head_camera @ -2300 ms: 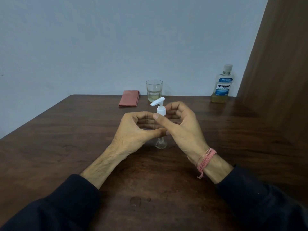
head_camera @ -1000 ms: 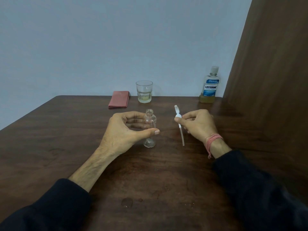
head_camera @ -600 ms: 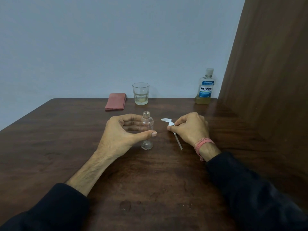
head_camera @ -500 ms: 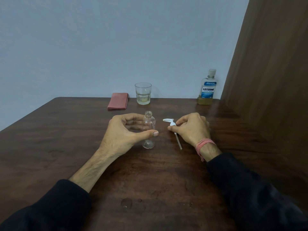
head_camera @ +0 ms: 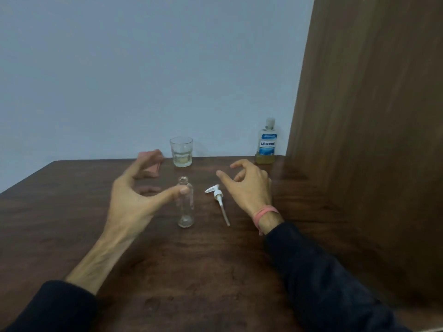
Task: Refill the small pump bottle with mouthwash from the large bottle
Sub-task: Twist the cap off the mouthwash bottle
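The small clear bottle (head_camera: 185, 207) stands upright and uncapped in the middle of the wooden table (head_camera: 191, 271). Its white pump head (head_camera: 217, 198) with the dip tube lies flat on the table just to the right. My left hand (head_camera: 134, 200) hovers to the left of the bottle, fingers spread, thumb tip near the bottle's shoulder, holding nothing. My right hand (head_camera: 247, 185) hangs over the table right of the pump, fingers loosely curled and empty. The large mouthwash bottle (head_camera: 267, 142), capped, with yellowish liquid low in it, stands at the back right by the wall.
A drinking glass (head_camera: 181, 152) with a little pale liquid stands at the back centre. A folded pink cloth (head_camera: 153, 161) lies left of it, partly behind my left fingers. A wooden panel (head_camera: 371, 116) rises along the table's right side.
My right hand laid the pump on the table and let go of it. My left hand released the small bottle and opened wide. Both hands lifted a little.
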